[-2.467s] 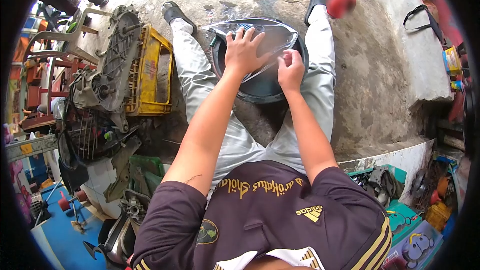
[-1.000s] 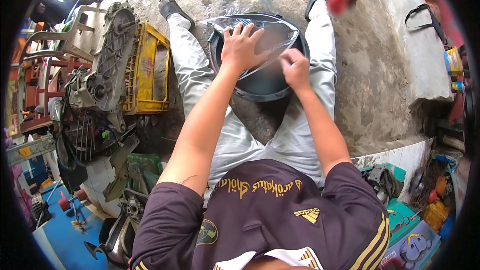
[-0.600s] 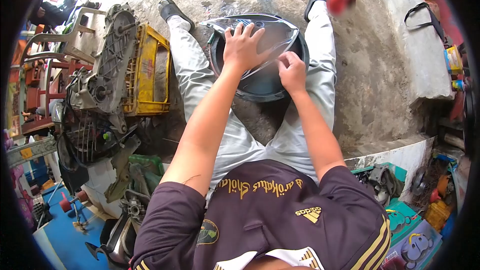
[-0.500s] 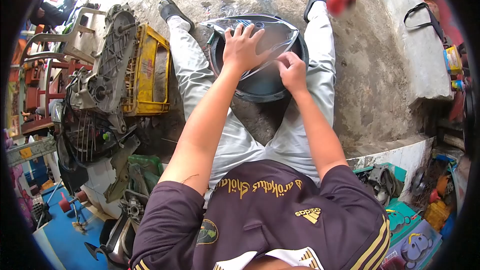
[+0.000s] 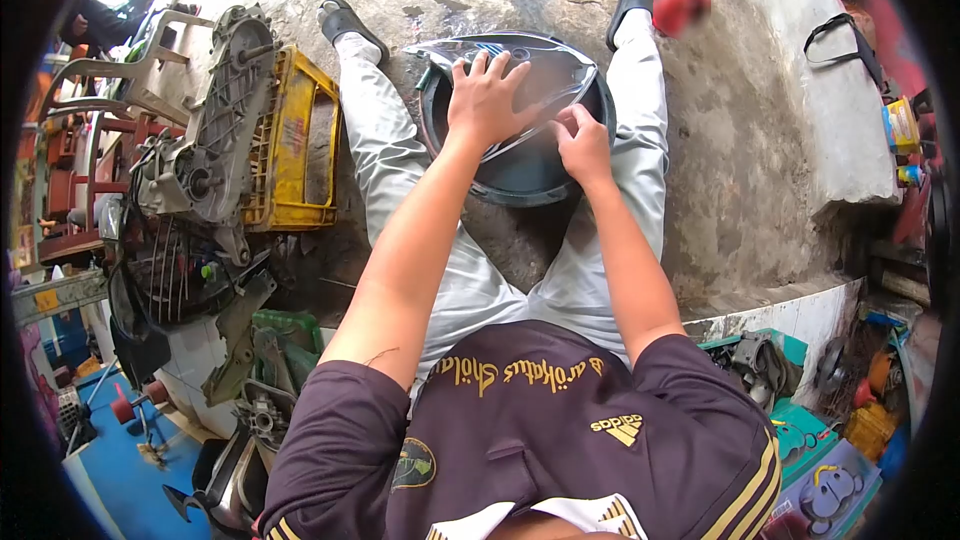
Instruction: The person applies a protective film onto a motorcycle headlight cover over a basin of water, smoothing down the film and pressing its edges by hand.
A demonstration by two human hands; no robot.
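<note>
A headlight with a clear, glossy lens (image 5: 560,80) and a pointed left end lies across the top of a round black basin (image 5: 520,190) between my legs. My left hand (image 5: 487,100) rests palm down on the lens, fingers spread and stretched out. At the lens's lower right edge, my right hand (image 5: 583,143) has its thumb and fingers pinched together. Whatever sits between those fingertips is too small to make out. Blue and dark parts show through the lens above my left fingers. The basin's inside is mostly hidden beneath the headlight.
On the left, a yellow crate (image 5: 300,155) stands beside a grey engine casing (image 5: 215,130). Behind them is a chair (image 5: 135,65). A red round object (image 5: 680,0) lies by my right foot. Low concrete ledge (image 5: 800,80) runs along the right; engine parts (image 5: 765,365) sit lower right.
My hands and the headlight hold almost the same position. The view has shifted very slightly.
</note>
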